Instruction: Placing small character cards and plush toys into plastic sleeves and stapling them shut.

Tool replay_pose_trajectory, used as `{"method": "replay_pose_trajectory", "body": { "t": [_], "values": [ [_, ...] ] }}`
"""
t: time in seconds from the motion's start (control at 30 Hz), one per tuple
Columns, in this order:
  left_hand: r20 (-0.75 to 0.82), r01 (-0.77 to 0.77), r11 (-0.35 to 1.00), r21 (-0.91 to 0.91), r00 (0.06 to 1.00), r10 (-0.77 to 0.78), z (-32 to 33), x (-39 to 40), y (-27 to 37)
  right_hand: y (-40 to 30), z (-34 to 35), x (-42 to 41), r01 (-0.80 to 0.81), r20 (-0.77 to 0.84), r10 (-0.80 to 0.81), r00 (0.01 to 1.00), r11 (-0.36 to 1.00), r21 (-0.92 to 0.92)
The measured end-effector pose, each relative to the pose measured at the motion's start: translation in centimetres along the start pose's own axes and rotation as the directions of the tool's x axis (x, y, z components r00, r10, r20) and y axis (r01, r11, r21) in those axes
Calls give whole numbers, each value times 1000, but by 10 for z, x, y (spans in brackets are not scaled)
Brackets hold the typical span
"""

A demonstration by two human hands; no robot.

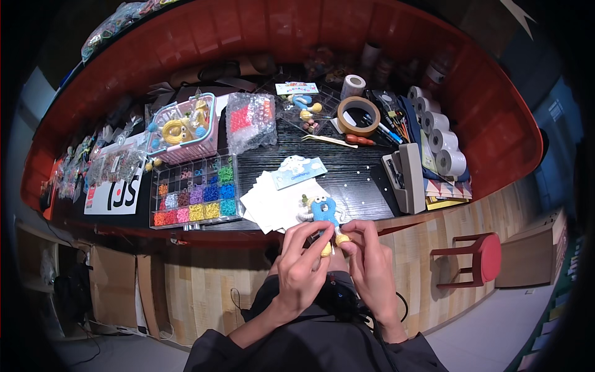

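Between my two hands, at the table's front edge, is a small blue crocheted doll [320,211] with bulging white eyes, thin pale arms and yellow feet. My left hand [300,267] pinches its lower body and leg from the left. On the other side, the fingertips of my right hand [369,260] close on a yellow foot [342,238]. Just beyond the doll, white paper cards [272,204] lie fanned out. A light blue printed header card [300,172] rests on top of them.
Left of the cards stands a clear compartment box [195,193] of colored clips, with a pink basket [183,128] of crocheted pieces behind it. A beige stapler [411,179], a brown tape roll [358,116] and several white paper rolls [436,122] stand right. A red stool [485,258] is on the floor.
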State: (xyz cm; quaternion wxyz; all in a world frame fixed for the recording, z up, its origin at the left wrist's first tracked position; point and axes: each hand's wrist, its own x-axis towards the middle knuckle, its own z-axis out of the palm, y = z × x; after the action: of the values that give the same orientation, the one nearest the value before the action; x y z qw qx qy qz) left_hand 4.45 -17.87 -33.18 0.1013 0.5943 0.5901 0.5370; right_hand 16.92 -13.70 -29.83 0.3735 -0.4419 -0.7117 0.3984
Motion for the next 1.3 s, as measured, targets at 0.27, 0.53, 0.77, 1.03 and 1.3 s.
{"method": "replay_pose_trajectory", "body": {
  "t": [0.27,0.53,0.77,1.03,1.3],
  "values": [
    [-10,63,996,-65,998,-64,1,-6,-2,9,2,18,176,19,-182,983,909,-378],
    [-21,130,987,-92,991,-132,-7,-9,-14,20,0,30,283,164,-236,958,874,-395],
    [-1,76,988,-138,997,-77,-23,-10,-27,26,-5,52,203,103,-189,977,969,-145],
    [-72,86,984,153,994,-76,-44,-31,-42,59,-32,48,385,327,-335,884,917,-101],
    [93,-302,912,279,953,287,-45,-11,-51,70,-22,64,698,478,-559,678,694,-178]
  ]
}}
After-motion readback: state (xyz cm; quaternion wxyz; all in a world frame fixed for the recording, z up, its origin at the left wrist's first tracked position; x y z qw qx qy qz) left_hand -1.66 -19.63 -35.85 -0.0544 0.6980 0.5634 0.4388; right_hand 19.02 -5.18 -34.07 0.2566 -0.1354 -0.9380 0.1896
